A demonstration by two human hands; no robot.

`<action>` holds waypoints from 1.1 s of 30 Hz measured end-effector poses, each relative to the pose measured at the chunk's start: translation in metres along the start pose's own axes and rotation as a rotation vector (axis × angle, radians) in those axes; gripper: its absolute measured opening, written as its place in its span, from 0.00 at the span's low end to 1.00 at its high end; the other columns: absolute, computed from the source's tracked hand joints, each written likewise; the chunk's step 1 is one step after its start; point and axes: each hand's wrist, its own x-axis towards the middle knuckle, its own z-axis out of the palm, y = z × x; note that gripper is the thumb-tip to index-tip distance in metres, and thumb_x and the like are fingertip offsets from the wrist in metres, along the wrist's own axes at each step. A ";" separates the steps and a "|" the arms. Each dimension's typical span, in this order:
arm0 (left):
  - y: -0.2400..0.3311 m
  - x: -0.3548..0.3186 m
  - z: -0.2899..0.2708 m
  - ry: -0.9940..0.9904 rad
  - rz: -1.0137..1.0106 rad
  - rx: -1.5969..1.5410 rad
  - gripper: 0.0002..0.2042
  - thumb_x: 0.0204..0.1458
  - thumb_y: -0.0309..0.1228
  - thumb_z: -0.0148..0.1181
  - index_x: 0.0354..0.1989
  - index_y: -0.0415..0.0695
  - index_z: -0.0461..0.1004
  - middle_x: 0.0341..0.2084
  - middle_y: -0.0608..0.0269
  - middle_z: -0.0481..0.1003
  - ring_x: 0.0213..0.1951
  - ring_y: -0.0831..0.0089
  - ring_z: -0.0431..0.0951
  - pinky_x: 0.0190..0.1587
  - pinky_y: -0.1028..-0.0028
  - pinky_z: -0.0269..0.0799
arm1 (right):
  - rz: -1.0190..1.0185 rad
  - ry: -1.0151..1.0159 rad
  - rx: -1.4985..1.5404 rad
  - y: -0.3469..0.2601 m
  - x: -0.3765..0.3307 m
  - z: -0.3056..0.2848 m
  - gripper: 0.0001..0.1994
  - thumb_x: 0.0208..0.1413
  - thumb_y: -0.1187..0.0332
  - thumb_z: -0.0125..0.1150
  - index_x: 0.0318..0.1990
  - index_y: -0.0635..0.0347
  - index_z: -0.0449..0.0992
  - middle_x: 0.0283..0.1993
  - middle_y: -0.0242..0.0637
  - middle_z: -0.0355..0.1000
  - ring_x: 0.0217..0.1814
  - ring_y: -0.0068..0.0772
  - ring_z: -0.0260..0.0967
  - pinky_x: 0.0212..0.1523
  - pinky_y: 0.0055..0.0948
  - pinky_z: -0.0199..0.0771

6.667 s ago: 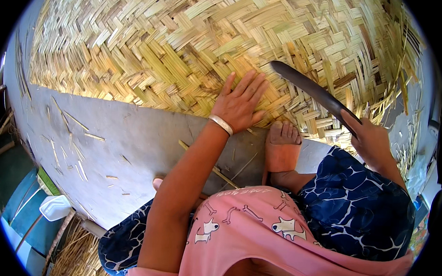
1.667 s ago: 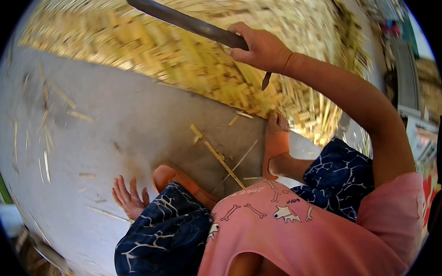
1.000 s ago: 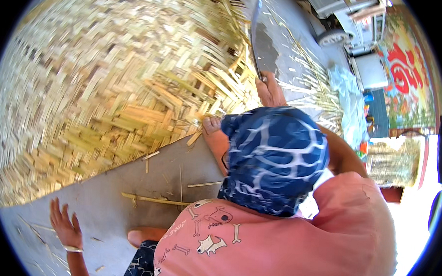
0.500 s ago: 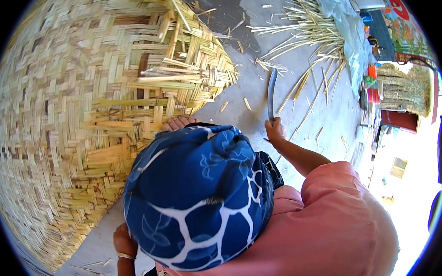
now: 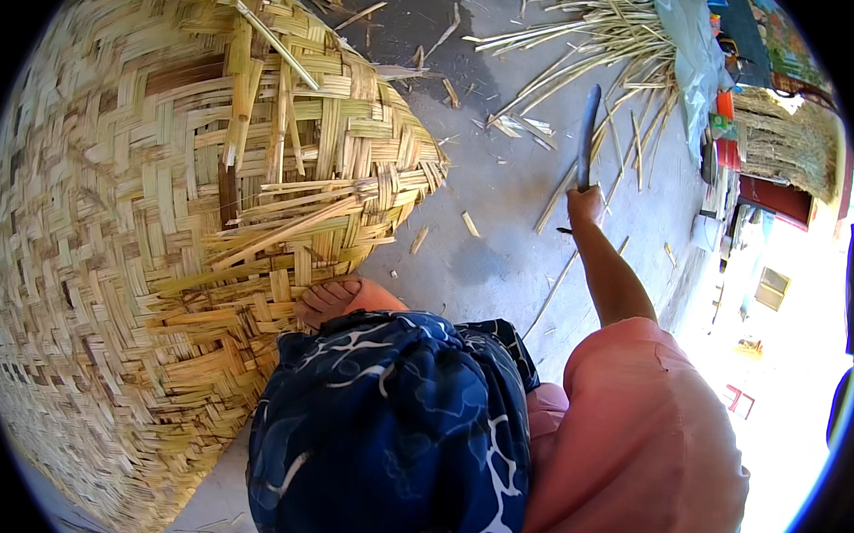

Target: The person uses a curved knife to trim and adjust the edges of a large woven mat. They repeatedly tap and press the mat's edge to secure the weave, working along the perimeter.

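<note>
- A long dark blade (image 5: pixel 587 131) is gripped in the closed right hand (image 5: pixel 583 205), pointing away over the concrete floor (image 5: pixel 503 260).
- The woven bamboo mat (image 5: pixel 161 236) is seen well left of that hand.
- The left hand is hidden.

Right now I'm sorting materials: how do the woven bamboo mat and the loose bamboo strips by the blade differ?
The woven bamboo mat is interlaced into one broad sheet; the loose bamboo strips lie separate in a pile. The mat fills the left; the strips lie upper right. Both are pale yellow.

the left hand is hidden, perhaps behind the blue-patterned knee (image 5: pixel 391 436); the woven bamboo mat (image 5: pixel 142 254) runs past the frame's left edge.
</note>
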 end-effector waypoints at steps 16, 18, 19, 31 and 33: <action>-0.028 0.077 -0.085 0.213 -1.146 -1.380 0.09 0.56 0.26 0.54 0.43 0.36 0.73 0.36 0.52 0.77 0.39 0.65 0.79 0.43 0.69 0.73 | -0.134 0.174 0.358 -0.082 -0.009 0.010 0.08 0.48 0.69 0.55 0.33 0.63 0.70 0.23 0.41 0.72 0.24 0.38 0.74 0.25 0.36 0.72; -0.044 0.102 -0.105 0.416 -1.081 -1.410 0.09 0.56 0.24 0.54 0.43 0.36 0.73 0.36 0.53 0.77 0.38 0.66 0.78 0.43 0.70 0.73 | -0.277 0.041 0.652 -0.129 -0.059 -0.027 0.07 0.48 0.70 0.57 0.32 0.64 0.70 0.22 0.38 0.70 0.23 0.29 0.69 0.25 0.31 0.70; -0.053 0.115 -0.117 0.478 -1.005 -1.423 0.09 0.56 0.24 0.54 0.43 0.36 0.73 0.36 0.53 0.77 0.38 0.67 0.78 0.43 0.71 0.72 | -0.315 -0.082 0.762 -0.155 -0.088 -0.047 0.07 0.48 0.70 0.58 0.32 0.63 0.70 0.22 0.35 0.69 0.23 0.25 0.66 0.24 0.28 0.67; -0.123 0.189 -0.176 1.069 -0.551 -2.836 0.18 0.61 0.34 0.51 0.56 0.38 0.66 0.47 0.53 0.74 0.46 0.67 0.77 0.47 0.71 0.74 | -1.203 -1.864 0.524 -0.311 -0.443 -0.154 0.09 0.54 0.71 0.63 0.39 0.57 0.69 0.32 0.22 0.63 0.33 0.12 0.59 0.34 0.17 0.60; -0.122 0.167 -0.159 1.179 -0.409 -2.784 0.17 0.61 0.34 0.51 0.55 0.39 0.67 0.46 0.54 0.75 0.44 0.70 0.77 0.47 0.70 0.74 | -1.126 -1.968 0.474 -0.309 -0.460 -0.136 0.09 0.53 0.70 0.63 0.39 0.57 0.69 0.31 0.22 0.63 0.33 0.12 0.59 0.34 0.17 0.60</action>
